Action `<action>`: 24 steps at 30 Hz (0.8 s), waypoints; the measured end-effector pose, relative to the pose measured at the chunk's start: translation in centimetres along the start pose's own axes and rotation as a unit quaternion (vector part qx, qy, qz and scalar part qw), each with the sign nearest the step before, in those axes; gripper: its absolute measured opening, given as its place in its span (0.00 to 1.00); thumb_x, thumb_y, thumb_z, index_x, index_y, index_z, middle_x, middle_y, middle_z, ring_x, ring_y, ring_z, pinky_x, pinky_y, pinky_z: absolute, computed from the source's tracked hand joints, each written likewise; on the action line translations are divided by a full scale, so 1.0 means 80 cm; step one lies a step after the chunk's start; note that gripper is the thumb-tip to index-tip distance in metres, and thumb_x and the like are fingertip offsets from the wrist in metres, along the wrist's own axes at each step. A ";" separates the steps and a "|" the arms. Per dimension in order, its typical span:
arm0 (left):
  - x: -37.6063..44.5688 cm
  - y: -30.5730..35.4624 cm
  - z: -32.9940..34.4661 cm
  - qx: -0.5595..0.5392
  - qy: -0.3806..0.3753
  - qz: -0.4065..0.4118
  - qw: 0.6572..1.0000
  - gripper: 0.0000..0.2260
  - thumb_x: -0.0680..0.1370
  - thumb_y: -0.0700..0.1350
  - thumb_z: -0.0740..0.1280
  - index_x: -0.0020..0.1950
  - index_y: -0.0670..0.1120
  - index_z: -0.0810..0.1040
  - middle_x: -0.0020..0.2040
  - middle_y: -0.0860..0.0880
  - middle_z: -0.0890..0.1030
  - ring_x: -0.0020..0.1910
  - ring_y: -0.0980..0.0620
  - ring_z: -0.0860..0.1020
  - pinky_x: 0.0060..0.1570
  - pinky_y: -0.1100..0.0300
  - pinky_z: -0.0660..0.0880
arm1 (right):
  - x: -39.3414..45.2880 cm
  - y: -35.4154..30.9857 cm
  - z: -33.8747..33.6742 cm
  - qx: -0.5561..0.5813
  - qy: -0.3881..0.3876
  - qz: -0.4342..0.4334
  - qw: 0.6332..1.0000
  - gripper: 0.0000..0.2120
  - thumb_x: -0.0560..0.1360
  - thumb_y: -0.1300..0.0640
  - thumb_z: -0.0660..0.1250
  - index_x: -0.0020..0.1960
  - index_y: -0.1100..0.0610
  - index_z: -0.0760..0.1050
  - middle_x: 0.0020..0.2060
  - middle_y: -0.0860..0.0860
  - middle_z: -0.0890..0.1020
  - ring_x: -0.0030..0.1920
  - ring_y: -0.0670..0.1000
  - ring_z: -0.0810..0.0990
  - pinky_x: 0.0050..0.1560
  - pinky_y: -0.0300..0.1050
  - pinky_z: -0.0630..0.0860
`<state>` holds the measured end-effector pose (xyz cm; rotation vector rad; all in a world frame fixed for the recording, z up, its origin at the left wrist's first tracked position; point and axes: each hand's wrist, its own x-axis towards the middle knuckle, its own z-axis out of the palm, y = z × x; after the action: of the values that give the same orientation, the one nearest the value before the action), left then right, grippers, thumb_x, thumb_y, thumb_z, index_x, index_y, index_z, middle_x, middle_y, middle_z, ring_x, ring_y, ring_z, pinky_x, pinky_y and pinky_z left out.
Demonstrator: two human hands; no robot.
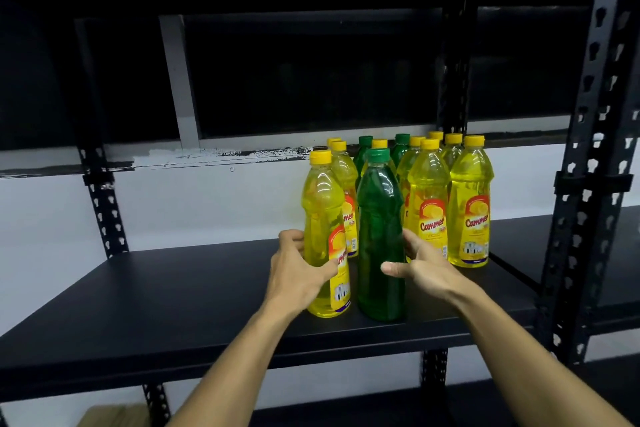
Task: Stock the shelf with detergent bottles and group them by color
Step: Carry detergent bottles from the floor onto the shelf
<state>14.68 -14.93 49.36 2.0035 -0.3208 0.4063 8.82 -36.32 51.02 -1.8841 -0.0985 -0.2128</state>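
A yellow detergent bottle (323,218) stands at the front of the black shelf (173,291), and my left hand (294,274) is wrapped around its lower half. Right beside it stands a green bottle (379,218). My right hand (419,267) curls around the green bottle's right side, thumb in front, fingers behind. Behind them stand several more yellow bottles (469,204) and two green bottles (401,149), mixed together.
A black perforated upright (585,163) rises at the right, another upright (100,198) at the left rear. A second shelf section (512,239) continues to the right. A brown cardboard box (114,416) lies below at the bottom left. A white wall runs behind the shelf.
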 end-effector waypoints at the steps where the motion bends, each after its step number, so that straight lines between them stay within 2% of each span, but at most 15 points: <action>1: 0.003 -0.003 -0.004 -0.010 -0.015 0.001 1.000 0.32 0.66 0.54 0.79 0.62 0.53 0.65 0.57 0.54 0.76 0.55 0.56 0.76 0.50 0.61 0.74 | 0.002 0.003 0.004 -0.009 0.015 -0.002 1.000 0.37 0.73 0.63 0.72 0.77 0.51 0.58 0.67 0.45 0.72 0.67 0.47 0.67 0.67 0.47 0.64; 3: 0.008 -0.007 -0.012 -0.040 -0.052 -0.002 0.998 0.31 0.67 0.50 0.79 0.63 0.52 0.65 0.59 0.53 0.76 0.57 0.56 0.76 0.53 0.59 0.75 | 0.004 0.008 0.013 -0.011 0.053 0.000 0.999 0.40 0.71 0.60 0.75 0.77 0.50 0.58 0.68 0.48 0.72 0.67 0.50 0.69 0.68 0.51 0.67; 6: 0.016 -0.009 -0.021 -0.106 -0.121 -0.011 0.987 0.29 0.70 0.44 0.79 0.64 0.52 0.66 0.60 0.52 0.77 0.57 0.58 0.77 0.53 0.60 0.76 | 0.010 0.013 0.026 -0.049 0.117 0.004 0.992 0.42 0.68 0.53 0.78 0.76 0.49 0.59 0.68 0.52 0.67 0.70 0.54 0.66 0.69 0.56 0.67; 9: 0.023 -0.012 -0.023 -0.147 -0.169 -0.022 0.974 0.28 0.71 0.40 0.77 0.65 0.50 0.67 0.62 0.51 0.78 0.57 0.58 0.79 0.52 0.61 0.77 | 0.010 0.011 0.043 -0.120 0.194 0.001 0.974 0.42 0.66 0.46 0.78 0.74 0.51 0.61 0.65 0.53 0.65 0.70 0.54 0.63 0.69 0.53 0.65; 11: 0.025 -0.010 -0.024 -0.148 -0.195 -0.029 0.969 0.27 0.72 0.40 0.76 0.66 0.50 0.67 0.64 0.50 0.78 0.58 0.58 0.79 0.53 0.62 0.76 | 0.006 0.007 0.054 -0.178 0.240 0.003 0.954 0.47 0.65 0.41 0.77 0.75 0.54 0.58 0.67 0.53 0.63 0.70 0.54 0.61 0.67 0.51 0.66; 13: 0.022 -0.007 -0.023 -0.120 -0.205 -0.026 0.971 0.29 0.73 0.45 0.75 0.70 0.52 0.65 0.68 0.54 0.75 0.61 0.59 0.76 0.55 0.62 0.73 | 0.003 0.009 0.055 -0.198 0.250 0.003 0.948 0.51 0.64 0.38 0.76 0.76 0.55 0.54 0.68 0.54 0.62 0.71 0.54 0.60 0.67 0.51 0.67; 14: 0.019 -0.006 -0.021 -0.088 -0.191 -0.025 0.977 0.33 0.72 0.50 0.76 0.72 0.53 0.63 0.68 0.56 0.72 0.63 0.59 0.73 0.57 0.60 0.72 | 0.003 0.012 0.051 -0.180 0.240 0.004 0.954 0.52 0.63 0.39 0.77 0.77 0.54 0.53 0.69 0.54 0.61 0.71 0.54 0.60 0.67 0.52 0.66; 16: 0.008 -0.009 -0.011 -0.020 -0.112 -0.036 0.993 0.45 0.65 0.62 0.77 0.75 0.53 0.59 0.70 0.56 0.69 0.67 0.56 0.71 0.61 0.54 0.73 | 0.002 0.015 0.040 -0.105 0.191 0.004 0.976 0.51 0.65 0.44 0.78 0.78 0.52 0.51 0.71 0.53 0.60 0.71 0.53 0.62 0.68 0.51 0.65; 18: -0.005 -0.010 0.004 0.014 -0.030 -0.066 0.997 0.50 0.60 0.67 0.78 0.74 0.51 0.59 0.71 0.52 0.69 0.66 0.52 0.73 0.61 0.50 0.76 | 0.001 0.019 0.032 -0.020 0.125 0.001 0.992 0.48 0.69 0.54 0.77 0.78 0.51 0.51 0.70 0.51 0.66 0.64 0.48 0.68 0.63 0.46 0.67; 20: -0.012 -0.013 0.022 0.027 0.002 -0.079 0.996 0.46 0.61 0.63 0.80 0.71 0.50 0.61 0.66 0.50 0.74 0.59 0.51 0.77 0.55 0.51 0.78 | 0.002 0.025 0.030 0.006 0.088 -0.004 0.996 0.44 0.70 0.60 0.76 0.77 0.50 0.53 0.63 0.47 0.73 0.56 0.44 0.74 0.59 0.43 0.70; 22: -0.016 -0.018 0.038 0.021 0.015 -0.073 0.997 0.40 0.64 0.57 0.80 0.68 0.49 0.61 0.61 0.50 0.77 0.54 0.52 0.79 0.51 0.54 0.79 | 0.004 0.034 0.033 -0.025 0.119 -0.009 0.993 0.43 0.68 0.55 0.78 0.76 0.48 0.56 0.62 0.46 0.75 0.57 0.45 0.75 0.60 0.45 0.73; 24: -0.017 -0.021 0.046 0.001 0.027 -0.067 0.997 0.39 0.67 0.54 0.80 0.68 0.49 0.60 0.58 0.51 0.78 0.51 0.52 0.80 0.50 0.55 0.79 | 0.007 0.042 0.038 -0.086 0.186 -0.010 0.979 0.43 0.66 0.47 0.79 0.74 0.47 0.59 0.62 0.45 0.74 0.60 0.48 0.74 0.61 0.51 0.74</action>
<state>14.63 -17.43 45.86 1.9993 -0.1513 0.3739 10.28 -34.51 47.04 -1.9821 0.1604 -0.6003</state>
